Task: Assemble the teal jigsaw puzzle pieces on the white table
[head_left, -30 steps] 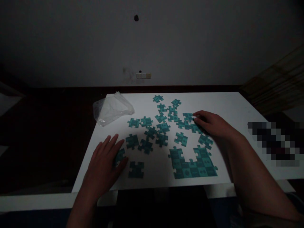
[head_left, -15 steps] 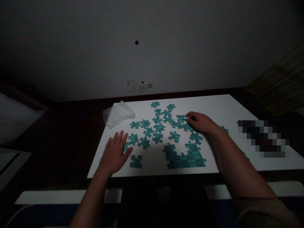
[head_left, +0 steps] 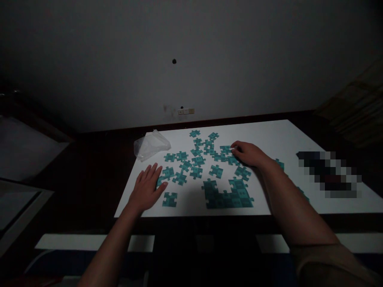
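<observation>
Left hand (head_left: 146, 189): palm down at the left part of the table (head_left: 260, 131), fingers extended and slightly apart, thumb set away from them. A partly hidden puzzle piece (head_left: 159, 182) shows between its forefinger and thumb; whether the skin bears on that piece cannot be determined. A notched puzzle piece (head_left: 170, 199) lies just to the right of the thumb, near the table's front edge.

Right hand (head_left: 249, 153): fingers curled, thumb and forefinger at the right edge of a teal puzzle piece (head_left: 226, 149). A small gap shows between the two digits; whether they pinch the piece cannot be confirmed. The right forearm, with a dark sleeve (head_left: 332, 259) toward the elbow, extends over the table's front edge.

Joined puzzle section (head_left: 229, 200): flat near the front edge, between the two arms, with a recess in its far side. Loose teal puzzle pieces (head_left: 197, 161) are scattered beyond it and to its left, some touching or overlapping. Further pieces (head_left: 279, 163) show to the right of the right forearm, partly hidden by it.

Surroundings: a clear plastic bag (head_left: 152, 145) lies crumpled at the far left corner. A dark object (head_left: 326, 175) at the right is pixelated and unidentifiable. Socket plates (head_left: 186, 111) are fixed low on the wall (head_left: 239, 59).
</observation>
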`<state>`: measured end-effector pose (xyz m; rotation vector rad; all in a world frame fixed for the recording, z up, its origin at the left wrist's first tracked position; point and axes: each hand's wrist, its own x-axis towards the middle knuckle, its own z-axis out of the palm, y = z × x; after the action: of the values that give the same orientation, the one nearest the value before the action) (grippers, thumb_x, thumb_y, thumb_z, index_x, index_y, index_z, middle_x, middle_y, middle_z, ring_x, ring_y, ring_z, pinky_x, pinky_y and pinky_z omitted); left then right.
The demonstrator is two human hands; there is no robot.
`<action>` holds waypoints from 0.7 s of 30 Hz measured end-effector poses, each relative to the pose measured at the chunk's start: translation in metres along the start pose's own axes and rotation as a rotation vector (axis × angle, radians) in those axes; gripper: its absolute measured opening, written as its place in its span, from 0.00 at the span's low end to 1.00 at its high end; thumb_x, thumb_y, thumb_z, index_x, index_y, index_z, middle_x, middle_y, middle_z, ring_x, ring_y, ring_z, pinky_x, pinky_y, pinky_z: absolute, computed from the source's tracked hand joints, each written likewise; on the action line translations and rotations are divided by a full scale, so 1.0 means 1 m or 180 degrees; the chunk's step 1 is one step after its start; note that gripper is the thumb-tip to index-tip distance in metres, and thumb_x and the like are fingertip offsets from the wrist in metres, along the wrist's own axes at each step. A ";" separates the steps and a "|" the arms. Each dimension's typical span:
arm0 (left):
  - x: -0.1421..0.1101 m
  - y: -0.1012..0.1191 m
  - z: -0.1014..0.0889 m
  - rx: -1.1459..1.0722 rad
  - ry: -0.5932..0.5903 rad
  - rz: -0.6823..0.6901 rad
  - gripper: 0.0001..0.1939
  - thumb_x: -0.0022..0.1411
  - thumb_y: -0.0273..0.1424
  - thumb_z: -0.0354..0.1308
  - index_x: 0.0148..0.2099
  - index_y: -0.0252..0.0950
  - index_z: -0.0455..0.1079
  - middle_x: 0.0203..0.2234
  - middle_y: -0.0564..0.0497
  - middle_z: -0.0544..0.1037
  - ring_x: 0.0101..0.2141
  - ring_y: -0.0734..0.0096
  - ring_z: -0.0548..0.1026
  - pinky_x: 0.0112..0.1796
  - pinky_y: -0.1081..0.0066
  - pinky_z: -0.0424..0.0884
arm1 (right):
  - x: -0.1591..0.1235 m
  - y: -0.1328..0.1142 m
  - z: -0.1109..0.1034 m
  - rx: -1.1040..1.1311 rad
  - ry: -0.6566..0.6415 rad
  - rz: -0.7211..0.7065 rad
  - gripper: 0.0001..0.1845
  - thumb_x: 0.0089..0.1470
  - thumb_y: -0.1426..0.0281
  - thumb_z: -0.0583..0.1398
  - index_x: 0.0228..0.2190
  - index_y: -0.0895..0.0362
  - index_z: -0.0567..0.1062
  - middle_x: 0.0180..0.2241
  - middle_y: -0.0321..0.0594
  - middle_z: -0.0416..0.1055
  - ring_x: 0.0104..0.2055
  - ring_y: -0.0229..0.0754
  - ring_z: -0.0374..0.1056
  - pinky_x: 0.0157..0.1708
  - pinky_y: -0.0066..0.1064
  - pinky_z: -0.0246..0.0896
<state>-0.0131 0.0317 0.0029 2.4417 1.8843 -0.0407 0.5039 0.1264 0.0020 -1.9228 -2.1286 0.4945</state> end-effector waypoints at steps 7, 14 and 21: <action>0.000 0.002 -0.004 -0.0090 -0.0014 -0.0006 0.41 0.86 0.51 0.47 0.90 0.37 0.59 0.88 0.40 0.53 0.87 0.43 0.52 0.83 0.40 0.53 | -0.001 -0.002 -0.001 -0.0072 0.0007 -0.0020 0.22 0.79 0.61 0.60 0.63 0.58 0.82 0.55 0.55 0.87 0.52 0.56 0.82 0.52 0.40 0.68; -0.002 0.005 -0.007 -0.0247 -0.0014 -0.0004 0.40 0.86 0.51 0.47 0.89 0.37 0.59 0.88 0.38 0.53 0.87 0.41 0.52 0.83 0.39 0.50 | -0.003 -0.007 -0.005 -0.0042 -0.0037 0.0067 0.21 0.79 0.61 0.60 0.62 0.57 0.82 0.54 0.55 0.88 0.51 0.55 0.82 0.50 0.40 0.69; 0.020 0.024 -0.022 -0.0617 0.0782 -0.0231 0.35 0.81 0.45 0.53 0.80 0.32 0.70 0.78 0.35 0.74 0.78 0.43 0.67 0.79 0.50 0.63 | -0.006 -0.013 -0.008 -0.0057 -0.0037 0.0100 0.21 0.79 0.62 0.60 0.64 0.58 0.81 0.54 0.54 0.88 0.52 0.55 0.81 0.51 0.39 0.69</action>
<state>0.0151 0.0462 0.0246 2.3377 1.9619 0.4369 0.4961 0.1202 0.0151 -1.9704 -2.1201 0.4956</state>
